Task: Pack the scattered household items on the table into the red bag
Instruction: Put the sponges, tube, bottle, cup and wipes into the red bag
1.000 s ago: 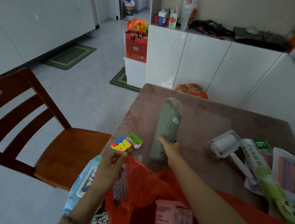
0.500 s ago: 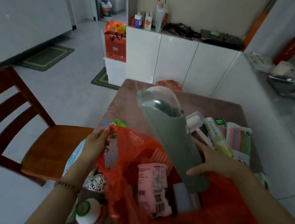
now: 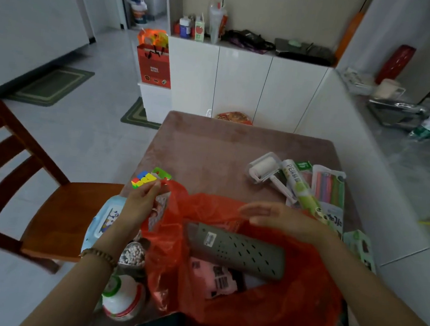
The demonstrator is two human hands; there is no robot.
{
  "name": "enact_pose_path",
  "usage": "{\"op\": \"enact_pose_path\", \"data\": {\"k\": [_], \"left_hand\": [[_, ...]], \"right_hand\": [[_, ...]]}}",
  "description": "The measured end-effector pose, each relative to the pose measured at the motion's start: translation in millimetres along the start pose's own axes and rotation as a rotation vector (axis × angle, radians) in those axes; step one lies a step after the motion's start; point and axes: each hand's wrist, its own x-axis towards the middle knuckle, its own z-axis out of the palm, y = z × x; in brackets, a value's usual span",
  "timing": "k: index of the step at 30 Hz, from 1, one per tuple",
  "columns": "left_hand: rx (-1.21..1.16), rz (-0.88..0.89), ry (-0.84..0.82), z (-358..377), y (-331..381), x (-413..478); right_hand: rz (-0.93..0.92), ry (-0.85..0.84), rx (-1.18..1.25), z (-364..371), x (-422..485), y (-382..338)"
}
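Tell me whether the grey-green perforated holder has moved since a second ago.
Yes. The grey-green holder left the bare table, where it lay beyond the bag, and now lies inside the red bag, nearer the person; the right hand has let go.

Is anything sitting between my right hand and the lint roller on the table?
Nothing visible does. The right hand hovers open over the red bag, and the lint roller lies beyond it on bare table, beside the green roll.

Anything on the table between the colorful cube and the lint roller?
No. In the head view, only bare table lies between the colorful cube and the lint roller.
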Motion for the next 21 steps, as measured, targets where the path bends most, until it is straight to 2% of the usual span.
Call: {"op": "enact_pose_path", "data": {"k": [2,4,7,9,15,18,21], "left_hand": [[-0.019,-0.006,-0.013,7,3,8],[-0.030,-0.020,-0.005,15,8,16],[0.013,-0.035,0.026,30,14,31],[0.042,-0.009,0.045,33,18,30],[0.087,-0.047,0.049,42,6,57],[0.081,-0.077,0.050,42,-1,62],[0.065,-0.056,0.062,43,-3,59]], "right_hand": [[-0.073,0.055,0.232,-22,3,-11],[-0.087,0.224,0.383,-48,19,-7],[0.051,0.567,0.190,-85,61,27],[0.141,0.675,0.059,-90,80,48],[0.337,0.793,-0.109,-112,134,109],[0.382,0.786,-0.322,-113,143,119],[0.408,0.727,-0.348,-107,142,124]]}}
